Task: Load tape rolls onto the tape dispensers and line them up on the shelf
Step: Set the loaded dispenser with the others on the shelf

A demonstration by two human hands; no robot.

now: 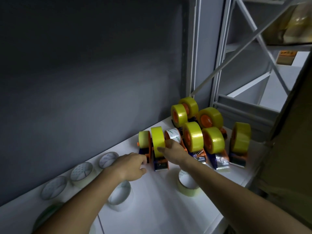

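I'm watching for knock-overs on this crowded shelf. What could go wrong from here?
The right hand holds the yellow roll on a dispenser wedged between two loaded neighbours; a shove may tip one. The left hand grips the leftmost dispenser with its forearm over a loose clear roll, which a pull back may drag. Another loose roll lies under the right forearm.

Looks like a stockroom or warehouse aisle: white shelf board point(152, 208) against a dark grey back panel point(84, 73), pale metal racking uprights with diagonal braces point(263, 48) running off to the right. Many loaded tape dispensers point(194, 137) crowd the shelf, spare rolls point(81, 171) beside them. Up high, something plastic-wrapped point(293, 22), too blurred to identify.
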